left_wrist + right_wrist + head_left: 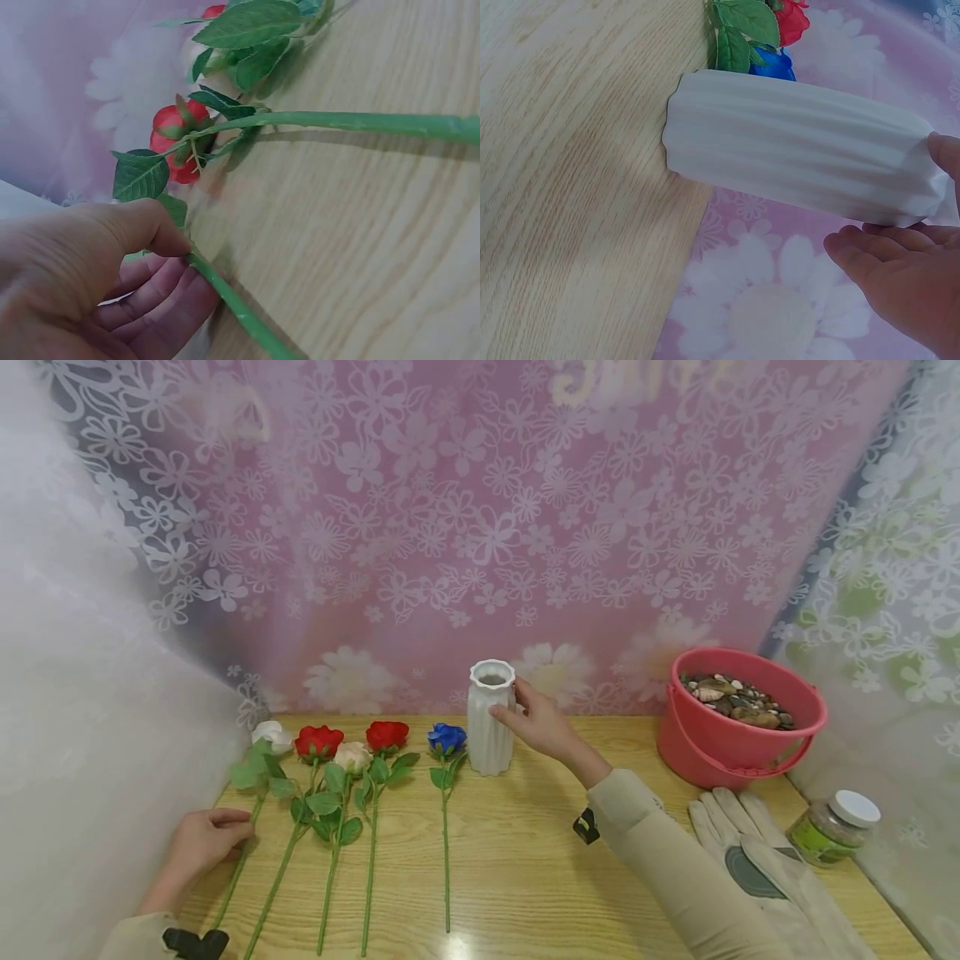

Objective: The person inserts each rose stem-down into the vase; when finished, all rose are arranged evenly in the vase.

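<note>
Several artificial roses lie side by side on the wooden table: a white rose, a red rose, a cream rose, a second red rose and a blue rose. My left hand pinches the white rose's green stem between thumb and curled fingers, low against the table. A ribbed white vase stands upright behind the blue rose. My right hand holds the vase near its neck, thumb in front and fingers behind it.
A red bucket full of stones stands at the back right. Pale work gloves lie in front of it, and a lidded jar stands at the right edge. Flowered curtains close in the back and both sides.
</note>
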Demonstrator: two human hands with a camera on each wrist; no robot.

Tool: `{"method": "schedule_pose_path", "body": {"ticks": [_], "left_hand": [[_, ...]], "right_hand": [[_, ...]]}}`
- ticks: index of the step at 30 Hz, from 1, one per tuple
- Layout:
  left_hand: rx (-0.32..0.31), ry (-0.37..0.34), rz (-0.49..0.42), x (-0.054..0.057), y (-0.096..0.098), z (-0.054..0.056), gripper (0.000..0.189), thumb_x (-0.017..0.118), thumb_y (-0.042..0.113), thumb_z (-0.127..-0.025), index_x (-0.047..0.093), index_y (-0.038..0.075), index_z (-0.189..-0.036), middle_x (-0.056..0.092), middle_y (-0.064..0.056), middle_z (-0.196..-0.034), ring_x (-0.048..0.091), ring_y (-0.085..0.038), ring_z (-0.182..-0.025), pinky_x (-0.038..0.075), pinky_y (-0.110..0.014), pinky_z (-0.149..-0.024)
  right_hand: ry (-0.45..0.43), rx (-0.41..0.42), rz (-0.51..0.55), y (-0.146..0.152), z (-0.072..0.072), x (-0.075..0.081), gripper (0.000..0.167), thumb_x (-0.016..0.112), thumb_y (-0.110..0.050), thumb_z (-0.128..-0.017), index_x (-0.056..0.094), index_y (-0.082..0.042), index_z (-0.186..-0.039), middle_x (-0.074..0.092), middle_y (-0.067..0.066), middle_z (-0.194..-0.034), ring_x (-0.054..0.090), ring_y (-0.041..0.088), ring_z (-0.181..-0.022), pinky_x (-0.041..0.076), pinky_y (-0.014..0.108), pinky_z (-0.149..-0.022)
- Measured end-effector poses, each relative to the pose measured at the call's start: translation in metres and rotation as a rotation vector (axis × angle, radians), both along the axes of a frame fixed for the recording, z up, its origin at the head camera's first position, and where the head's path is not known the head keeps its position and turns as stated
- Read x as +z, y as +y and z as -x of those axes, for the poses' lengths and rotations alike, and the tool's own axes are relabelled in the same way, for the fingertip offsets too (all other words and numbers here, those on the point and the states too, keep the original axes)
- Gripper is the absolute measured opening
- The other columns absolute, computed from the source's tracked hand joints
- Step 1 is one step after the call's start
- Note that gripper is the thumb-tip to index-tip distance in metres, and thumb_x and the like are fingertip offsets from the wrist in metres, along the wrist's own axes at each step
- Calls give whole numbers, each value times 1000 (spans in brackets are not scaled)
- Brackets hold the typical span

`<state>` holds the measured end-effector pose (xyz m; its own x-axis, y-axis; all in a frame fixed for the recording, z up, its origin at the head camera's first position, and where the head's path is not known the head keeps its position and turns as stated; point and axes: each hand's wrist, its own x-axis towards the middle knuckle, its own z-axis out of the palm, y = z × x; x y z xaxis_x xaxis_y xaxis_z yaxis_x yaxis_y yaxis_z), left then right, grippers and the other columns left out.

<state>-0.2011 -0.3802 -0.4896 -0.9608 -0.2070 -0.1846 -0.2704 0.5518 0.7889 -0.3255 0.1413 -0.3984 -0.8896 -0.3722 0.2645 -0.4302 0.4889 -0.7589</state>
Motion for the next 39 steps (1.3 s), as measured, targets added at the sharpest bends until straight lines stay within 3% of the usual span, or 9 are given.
{"method": "schedule_pose_path", "body": {"ticks": [5, 13, 15, 20, 22, 27, 32, 39], "left_hand": [[6, 32, 21, 5, -3, 0, 43, 68, 14, -98, 64, -17, -128, 80, -14, -96, 73, -14, -72, 64, -29, -65], [-21, 105, 2, 22, -2, -3, 53, 62, 16, -104, 52, -14, -146, 71, -31, -122, 76, -10, -80, 65, -28, -71], [-34, 127, -27, 28, 0, -4, 55, 62, 16, -105, 48, -14, -150, 74, -22, -116, 74, -4, -81, 66, -28, -73], [-32, 183, -167, 42, 6, -4, 56, 66, 19, -105, 49, -8, -152, 74, 22, -96, 70, 6, -84, 65, -23, -74], [-33, 206, -249, 50, 9, -4, 54, 69, 20, -104, 54, -1, -151, 74, 27, -94, 72, 4, -85, 65, -23, -74], [-69, 240, -427, 70, 21, -4, 51, 75, 20, -100, 60, 12, -149, 75, 24, -101, 76, -1, -89, 66, -24, -76], [-96, 266, -481, 84, 38, -3, 44, 76, 15, -99, 65, 22, -141, 70, 19, -106, 76, -2, -92, 66, -26, -80], [-141, 263, -500, 99, 63, 5, 65, 73, 9, -100, 43, 5, -157, 65, 13, -103, 75, -3, -92, 67, -29, -82]], "right_hand": [[7, 5, -6, 0, 0, 0, 67, 65, -37, -106, 36, -19, -164, 52, 14, -159, 54, 39, -143, 46, 64, -117], [10, 9, -13, 0, 1, 0, 66, 65, -37, -107, 37, -20, -164, 54, 13, -158, 57, 38, -141, 52, 59, -113], [8, 10, -12, 0, 1, 0, 66, 64, -37, -107, 37, -20, -164, 54, 14, -157, 57, 39, -141, 53, 59, -112], [6, 11, -7, 0, 1, -1, 67, 64, -37, -107, 36, -19, -164, 56, 15, -156, 59, 40, -138, 55, 58, -109], [4, 11, -6, 0, 1, -1, 67, 64, -37, -107, 35, -20, -164, 56, 15, -156, 60, 40, -138, 55, 58, -108], [0, 23, 0, 1, 2, -1, 68, 64, -36, -107, 33, -20, -165, 54, 14, -157, 59, 40, -139, 56, 59, -108], [6, 26, 2, 1, 2, -1, 69, 64, -36, -107, 33, -20, -166, 54, 15, -158, 58, 40, -139, 56, 59, -108], [-7, 19, -3, 0, 0, -1, 69, 63, -38, -107, 32, -21, -166, 52, 15, -159, 56, 40, -142, 55, 59, -109]]}}
